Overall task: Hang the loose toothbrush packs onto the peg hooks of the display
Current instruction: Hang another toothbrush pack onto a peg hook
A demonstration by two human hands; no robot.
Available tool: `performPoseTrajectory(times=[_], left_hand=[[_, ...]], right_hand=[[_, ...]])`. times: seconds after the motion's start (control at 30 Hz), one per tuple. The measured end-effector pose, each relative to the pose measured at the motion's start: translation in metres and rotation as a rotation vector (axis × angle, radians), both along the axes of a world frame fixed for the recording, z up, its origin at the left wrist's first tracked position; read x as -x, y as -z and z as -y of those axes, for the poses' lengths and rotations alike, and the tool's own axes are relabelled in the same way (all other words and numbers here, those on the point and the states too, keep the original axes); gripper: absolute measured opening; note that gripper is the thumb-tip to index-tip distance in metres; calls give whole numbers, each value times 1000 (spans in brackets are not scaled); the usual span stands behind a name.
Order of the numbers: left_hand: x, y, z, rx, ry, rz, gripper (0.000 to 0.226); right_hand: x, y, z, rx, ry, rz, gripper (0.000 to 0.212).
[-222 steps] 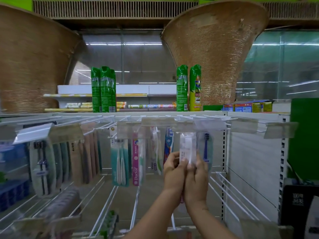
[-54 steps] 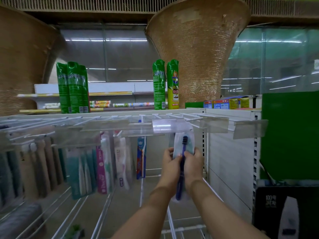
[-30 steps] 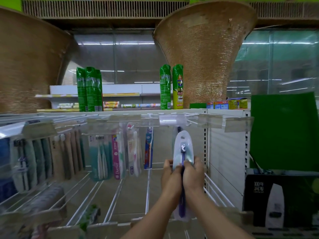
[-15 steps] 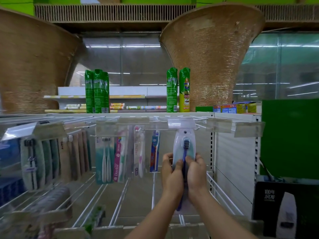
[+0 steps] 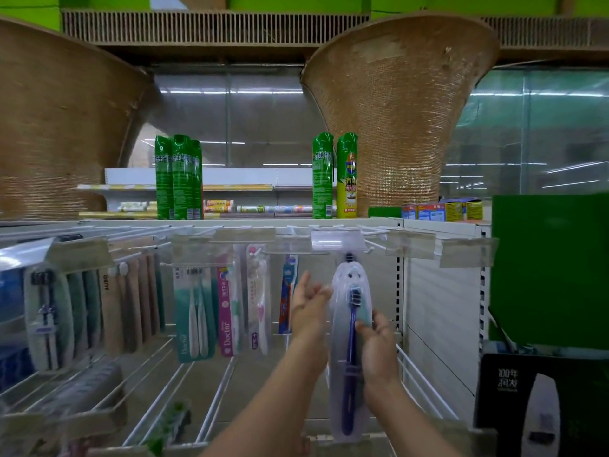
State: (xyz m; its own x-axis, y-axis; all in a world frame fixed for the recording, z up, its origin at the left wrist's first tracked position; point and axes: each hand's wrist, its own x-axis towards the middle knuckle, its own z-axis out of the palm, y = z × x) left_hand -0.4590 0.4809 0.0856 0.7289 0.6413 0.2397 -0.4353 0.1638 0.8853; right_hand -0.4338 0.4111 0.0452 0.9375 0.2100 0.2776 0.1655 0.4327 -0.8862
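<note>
Under the clear label holder (image 5: 337, 240), the purple toothbrush pack (image 5: 350, 341) seemed hung on a peg hidden there, left hand (image 5: 308, 303) spread open beside it, right hand (image 5: 377, 344) pinching its edge, only the release remaining.

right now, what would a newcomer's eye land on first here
The clear toothbrush pack with a purple brush, centre, just under the peg hooks: the right hand pinches its edge, the left hand is open beside it. Behind, giant woven cone pillars loom, with green spray cans on the top shelf.
</note>
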Motion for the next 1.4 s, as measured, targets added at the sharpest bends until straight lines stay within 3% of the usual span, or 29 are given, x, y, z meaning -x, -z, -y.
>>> performPoseTrajectory(times=[0.23, 0.37, 0.53, 0.73, 0.87, 0.93, 1.1, 1.4], left_hand=[[-3, -23, -1, 81, 77, 26, 20], [-9, -23, -4, 74, 53, 63, 25], [-13, -23, -6, -152, -111, 109, 21], [-18, -22, -8, -391, -211, 165, 58], [-15, -26, -3, -190, -207, 128, 26], [-14, -26, -4, -141, -164, 136, 21], [-18, -15, -13, -275, -113, 92, 16], [-26, -17, -15, -279, -152, 75, 29]], right_hand=[[12, -14, 3, -19, -68, 68, 22], [10, -14, 5, -16, -80, 78, 26], [5, -15, 8, 22, -117, 106, 30], [4, -18, 4, -49, -131, 110, 25], [0, -22, 2, -44, -121, 161, 28], [-3, -26, -3, -26, -110, 183, 31], [-9, -26, -19, -26, -89, 136, 37], [-19, -19, -26, 49, -8, 191, 31]])
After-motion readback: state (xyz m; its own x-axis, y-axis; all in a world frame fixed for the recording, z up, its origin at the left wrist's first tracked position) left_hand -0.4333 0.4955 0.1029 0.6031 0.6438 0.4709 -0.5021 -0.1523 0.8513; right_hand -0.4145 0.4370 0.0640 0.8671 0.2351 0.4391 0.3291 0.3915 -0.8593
